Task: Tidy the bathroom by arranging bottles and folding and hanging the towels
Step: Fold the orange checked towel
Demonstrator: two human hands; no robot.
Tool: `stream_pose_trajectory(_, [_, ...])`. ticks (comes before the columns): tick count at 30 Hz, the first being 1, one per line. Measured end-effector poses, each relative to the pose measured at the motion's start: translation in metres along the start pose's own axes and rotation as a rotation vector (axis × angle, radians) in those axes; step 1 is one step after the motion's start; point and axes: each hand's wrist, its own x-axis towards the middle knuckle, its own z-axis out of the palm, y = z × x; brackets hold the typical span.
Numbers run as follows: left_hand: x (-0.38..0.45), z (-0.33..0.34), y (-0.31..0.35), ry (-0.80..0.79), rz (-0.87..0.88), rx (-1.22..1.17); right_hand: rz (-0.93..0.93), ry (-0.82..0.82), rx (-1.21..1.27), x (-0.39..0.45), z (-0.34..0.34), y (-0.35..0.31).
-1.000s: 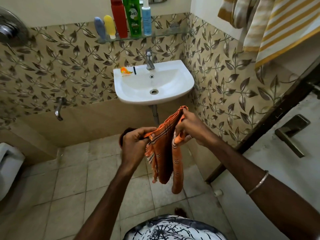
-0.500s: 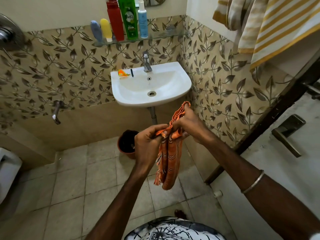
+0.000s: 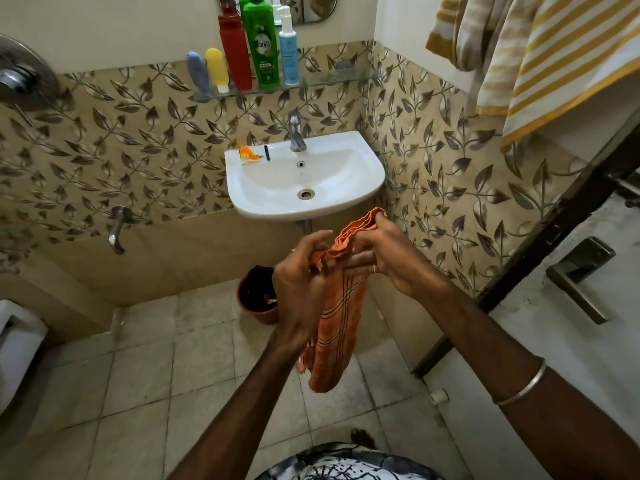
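Note:
An orange checked towel (image 3: 337,323) hangs folded lengthways in front of me, below the sink. My left hand (image 3: 299,289) grips its upper left side. My right hand (image 3: 384,254) pinches the bunched top edge, with fingers laid across the cloth. Both hands touch near the top of the towel. On the glass shelf (image 3: 332,81) stand several bottles in a row: a blue tube (image 3: 198,72), a yellow tube (image 3: 217,68), a red bottle (image 3: 235,50), a green bottle (image 3: 261,43) and a light blue pump bottle (image 3: 288,46). A yellow striped towel (image 3: 540,60) hangs at the upper right.
The white sink (image 3: 360,181) juts from the leaf-patterned wall, with a small orange packet (image 3: 247,155) on its rim. A brown bucket (image 3: 258,294) stands on the tiled floor under it. A wall tap (image 3: 117,230) is at left, a toilet (image 3: 17,344) at far left, a door (image 3: 571,341) at right.
My hands have come together, from apart to touching. The towel went from spread between them to gathered into a narrower folded strip.

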Motion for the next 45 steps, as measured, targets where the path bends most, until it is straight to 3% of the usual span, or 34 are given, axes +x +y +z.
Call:
stream_pose_trajectory(2, [0.008, -0.005, -0.001, 0.006, -0.072, -0.075, -0.122, 0.081, -0.179, -0.003, -0.005, 0.003])
stream_pose_trajectory(4, [0.015, -0.009, -0.002, -0.021, -0.119, -0.151, -0.301, 0.297, -0.323, 0.001, -0.013, 0.009])
stream_pose_trajectory(6, [0.019, -0.015, 0.000, -0.056, -0.132, -0.210, -0.365, 0.366, -0.297, 0.009, -0.022, 0.016])
stream_pose_trajectory(8, [0.023, -0.022, 0.003, -0.090, -0.133, -0.270, -0.271, 0.260, -0.164, 0.019, -0.031, 0.021])
stream_pose_trajectory(11, [0.031, -0.038, 0.009, -0.169, -0.164, -0.393, -0.123, -0.028, -0.007, 0.025, -0.040, 0.029])
stream_pose_trajectory(16, [0.045, -0.075, -0.005, -0.209, -0.253, -0.646, -0.223, -0.160, -0.022, 0.015, -0.025, 0.017])
stream_pose_trajectory(19, [0.050, -0.091, -0.031, -0.365, -0.342, -0.841, -0.287, -0.245, 0.021, 0.008, -0.010, 0.001])
stream_pose_trajectory(25, [0.033, -0.088, -0.063, -0.681, -0.487, -0.461, -0.313, -0.382, 0.060, 0.004, 0.005, -0.029])
stream_pose_trajectory(29, [0.032, -0.073, -0.054, -0.593, -0.437, -0.491, -0.303, -0.329, 0.087, 0.007, -0.007, -0.047])
stream_pose_trajectory(35, [0.050, -0.041, -0.009, -0.307, -0.332, -0.539, -0.236, -0.280, 0.443, 0.007, -0.033, -0.035])
stream_pose_trajectory(41, [0.074, -0.029, 0.016, -0.206, -0.319, -0.522, -0.170, -0.210, 0.249, 0.006, -0.045, 0.029])
stream_pose_trajectory(45, [0.084, -0.039, 0.020, -0.221, -0.391, -0.518, -0.170, -0.170, 0.245, 0.006, -0.030, 0.030])
